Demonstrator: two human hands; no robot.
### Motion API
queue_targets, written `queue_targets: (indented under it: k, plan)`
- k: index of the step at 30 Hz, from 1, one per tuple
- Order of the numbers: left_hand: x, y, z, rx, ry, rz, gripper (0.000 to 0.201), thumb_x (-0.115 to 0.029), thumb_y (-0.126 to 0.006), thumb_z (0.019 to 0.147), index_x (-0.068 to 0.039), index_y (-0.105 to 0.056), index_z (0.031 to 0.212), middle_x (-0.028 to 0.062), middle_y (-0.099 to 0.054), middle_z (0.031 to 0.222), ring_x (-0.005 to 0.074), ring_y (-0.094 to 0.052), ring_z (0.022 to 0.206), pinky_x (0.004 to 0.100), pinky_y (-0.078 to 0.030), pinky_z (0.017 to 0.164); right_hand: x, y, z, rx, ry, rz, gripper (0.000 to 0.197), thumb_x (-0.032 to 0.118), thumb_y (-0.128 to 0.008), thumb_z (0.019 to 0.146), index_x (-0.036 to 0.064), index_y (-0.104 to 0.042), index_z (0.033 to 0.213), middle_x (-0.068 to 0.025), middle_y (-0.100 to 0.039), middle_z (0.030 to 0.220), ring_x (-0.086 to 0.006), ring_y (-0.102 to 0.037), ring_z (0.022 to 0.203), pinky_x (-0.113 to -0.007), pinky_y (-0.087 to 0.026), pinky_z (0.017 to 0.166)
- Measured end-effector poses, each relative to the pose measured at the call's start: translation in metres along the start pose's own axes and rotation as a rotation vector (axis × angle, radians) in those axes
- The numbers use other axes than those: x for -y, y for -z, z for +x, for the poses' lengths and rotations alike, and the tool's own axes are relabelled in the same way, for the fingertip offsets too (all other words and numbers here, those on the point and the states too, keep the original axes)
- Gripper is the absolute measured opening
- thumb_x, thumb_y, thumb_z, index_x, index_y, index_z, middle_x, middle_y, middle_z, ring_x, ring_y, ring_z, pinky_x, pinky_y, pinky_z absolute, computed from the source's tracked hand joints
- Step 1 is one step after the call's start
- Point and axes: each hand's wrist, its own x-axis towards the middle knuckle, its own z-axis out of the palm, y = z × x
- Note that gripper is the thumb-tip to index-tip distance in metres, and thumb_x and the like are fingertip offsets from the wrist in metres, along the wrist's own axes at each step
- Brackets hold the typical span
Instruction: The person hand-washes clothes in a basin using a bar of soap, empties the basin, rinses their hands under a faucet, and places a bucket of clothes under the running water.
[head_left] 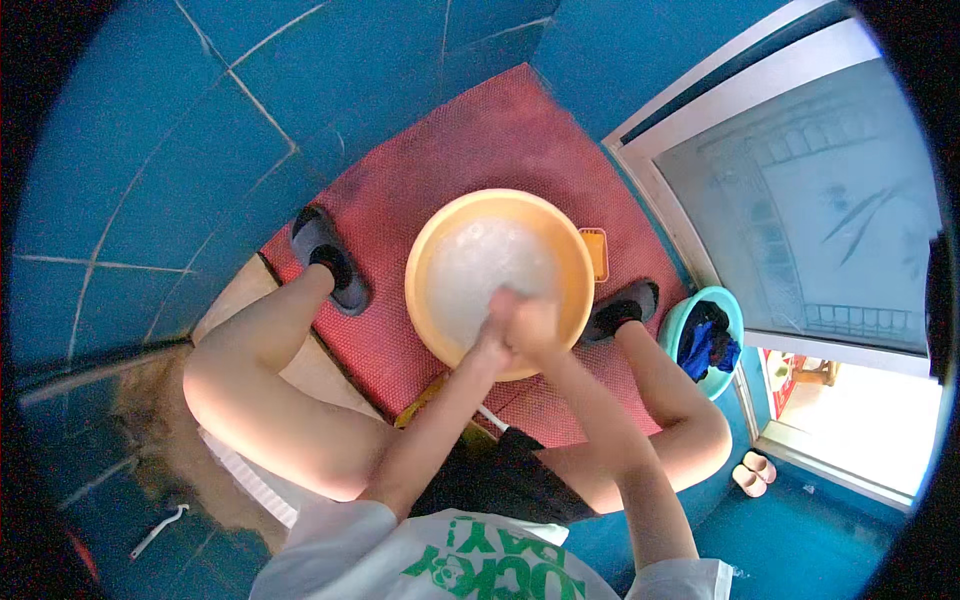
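Observation:
In front of me a round yellow basin (424, 235) holds cloudy, whitish water with suds (490, 255). My left hand (497, 322) and my right hand (532, 326) are pressed together above the near part of the water, inside the rim. Both look closed, the fingers curled and blurred by motion. Whatever lies between them, if anything, is hidden. Under the surface nothing can be made out.
The basin stands on a red textured mat (400, 170) between my slippered feet. Beside it lies a small orange tray (596, 254). A turquoise tub (672, 322) with dark and blue cloth stands right, near a frosted door (800, 200). Blue tiled walls (170, 150) enclose the left.

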Motion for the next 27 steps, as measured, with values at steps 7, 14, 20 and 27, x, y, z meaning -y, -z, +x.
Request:
queue_targets:
  k: [7,14,20,27]
  plan:
    - [-0.013,0.05,0.037,0.497,-0.064,-0.081,0.032,-0.032,-0.044,0.08,-0.005,-0.048,0.096,0.0069,-0.054,0.085,0.0171,-0.053,0.076,0.0309,-0.046,0.063,0.021,0.017,0.021,-0.263,0.015,0.093,0.02,0.021,-0.043,0.076,0.0034,-0.052,0.075,-0.0107,-0.054,0.056,-0.026,-0.054,0.046,-0.037,-0.043,0.044]
    - [-0.021,-0.032,-0.003,0.211,0.185,-0.202,0.033,-0.035,-0.043,0.08,-0.006,-0.047,0.095,0.0045,-0.051,0.08,0.0126,-0.051,0.072,0.0259,-0.043,0.06,0.001,-0.009,-0.006,-0.372,0.025,0.029,0.027,0.028,-0.043,0.079,0.0061,-0.056,0.071,-0.0133,-0.055,0.059,-0.0283,-0.054,0.053,-0.037,-0.044,0.051]
    - [0.012,-0.013,0.007,-0.08,-0.044,-0.003,0.034,-0.032,-0.036,0.083,-0.005,-0.045,0.1,0.0058,-0.052,0.086,0.0165,-0.052,0.078,0.0278,-0.045,0.068,0.035,-0.002,0.07,-1.279,-0.891,0.421,0.012,0.021,-0.052,0.072,0.012,-0.056,0.079,-0.0102,-0.056,0.064,-0.0236,-0.056,0.061,-0.035,-0.044,0.06]
    - [0.009,-0.009,0.008,0.029,0.04,-0.002,0.035,-0.032,-0.037,0.083,-0.008,-0.045,0.107,0.0068,-0.054,0.09,0.0129,-0.055,0.075,0.0253,-0.047,0.055,-0.019,0.047,0.016,-0.081,-0.311,0.206,0.015,0.017,-0.047,0.072,0.0048,-0.055,0.068,-0.0126,-0.056,0.062,-0.027,-0.055,0.053,-0.039,-0.044,0.051]
